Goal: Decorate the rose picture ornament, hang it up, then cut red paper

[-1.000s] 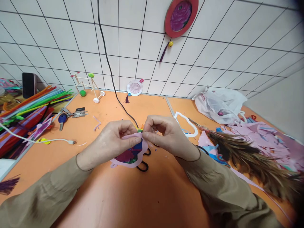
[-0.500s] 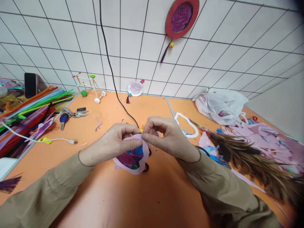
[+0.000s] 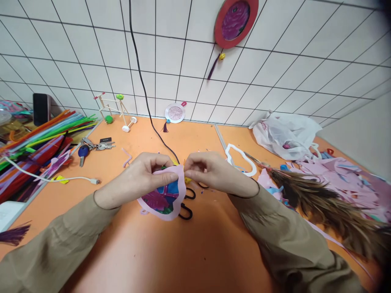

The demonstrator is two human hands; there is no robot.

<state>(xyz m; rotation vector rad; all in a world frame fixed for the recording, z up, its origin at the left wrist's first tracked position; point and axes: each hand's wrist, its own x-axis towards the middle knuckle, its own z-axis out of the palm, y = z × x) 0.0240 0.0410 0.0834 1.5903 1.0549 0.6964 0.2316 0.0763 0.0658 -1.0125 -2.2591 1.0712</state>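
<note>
My left hand is closed, thumb on top, on a pink-rimmed ornament. The ornament has a blue and magenta flower picture inside, and a small pink loop shows at its lower left. My right hand is pinched beside the ornament's upper right rim; what lies between its fingertips is too small to make out. Black scissor handles stick out from under the ornament onto the orange table. A bit of something yellow shows beneath my right fingertips.
At left lie colourful pipe cleaners, keys and a white cable. A stick model and a round tasselled ornament are at the back. A white outline frame, brown feathers, pink scraps and a plastic bag are at right.
The ornament and my left hand have shifted slightly left, uncovering more of the scissor handles. My right fingertips have drawn away from the overlap on its rim.
</note>
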